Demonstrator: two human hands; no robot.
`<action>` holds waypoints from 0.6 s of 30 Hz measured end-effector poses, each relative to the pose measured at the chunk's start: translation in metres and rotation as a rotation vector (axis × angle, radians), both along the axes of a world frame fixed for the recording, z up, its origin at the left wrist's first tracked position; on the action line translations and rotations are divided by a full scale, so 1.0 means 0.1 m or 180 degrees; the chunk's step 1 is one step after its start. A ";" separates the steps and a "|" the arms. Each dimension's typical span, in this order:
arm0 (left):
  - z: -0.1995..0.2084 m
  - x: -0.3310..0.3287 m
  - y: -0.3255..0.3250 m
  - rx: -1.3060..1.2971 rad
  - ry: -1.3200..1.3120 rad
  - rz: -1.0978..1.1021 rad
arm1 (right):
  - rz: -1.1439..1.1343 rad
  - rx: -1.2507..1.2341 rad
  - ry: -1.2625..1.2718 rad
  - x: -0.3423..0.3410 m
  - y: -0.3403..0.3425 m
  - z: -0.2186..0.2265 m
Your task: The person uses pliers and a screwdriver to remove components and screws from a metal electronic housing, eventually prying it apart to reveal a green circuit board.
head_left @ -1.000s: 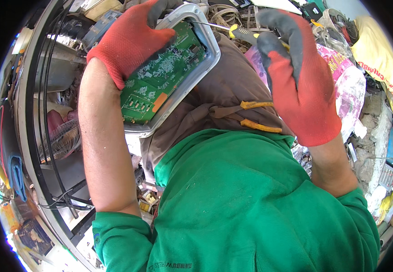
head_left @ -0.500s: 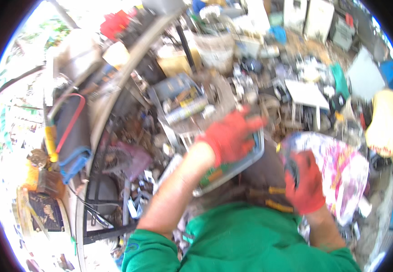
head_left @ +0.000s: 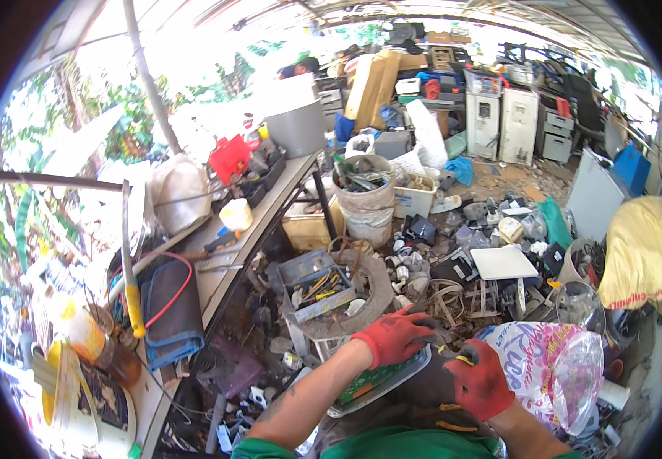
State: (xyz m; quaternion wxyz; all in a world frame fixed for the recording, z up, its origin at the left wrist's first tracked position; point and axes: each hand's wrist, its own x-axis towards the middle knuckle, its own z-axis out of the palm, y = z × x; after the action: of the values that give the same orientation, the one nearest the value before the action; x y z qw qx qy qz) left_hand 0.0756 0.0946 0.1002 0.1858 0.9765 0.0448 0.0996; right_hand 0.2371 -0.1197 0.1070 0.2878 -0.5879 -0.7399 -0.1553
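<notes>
My left hand (head_left: 394, 335) fingers grip the green circuit board (head_left: 373, 380); my right hand (head_left: 482, 380) fingers close around a yellow-handled screwdriver (head_left: 461, 358).

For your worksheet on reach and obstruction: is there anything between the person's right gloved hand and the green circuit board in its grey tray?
Nothing visible does. The left hand rests on the circuit board at its upper edge, and the right hand, holding a yellow-handled tool, sits just beside the grey tray with only a small open gap between.
</notes>
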 end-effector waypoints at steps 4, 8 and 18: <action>0.08 0.01 -0.04 -0.0092 -0.0041 -0.0081 | -0.0167 -0.0140 0.1078 -0.11 -0.04 0.10; 0.13 -0.02 -0.08 -0.0101 0.0022 0.0088 | -0.0664 -0.0803 0.1858 -0.17 -0.14 -0.02; 0.05 0.00 -0.01 -0.0509 0.0087 0.0221 | 0.0083 0.0253 0.0662 -0.01 -0.02 0.09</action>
State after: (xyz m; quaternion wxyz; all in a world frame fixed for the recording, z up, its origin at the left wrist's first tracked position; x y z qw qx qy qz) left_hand 0.0755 0.0938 0.1054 0.2591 0.9576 0.0890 0.0888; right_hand 0.2360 -0.1219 0.1160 0.3881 -0.5793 -0.7069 -0.1189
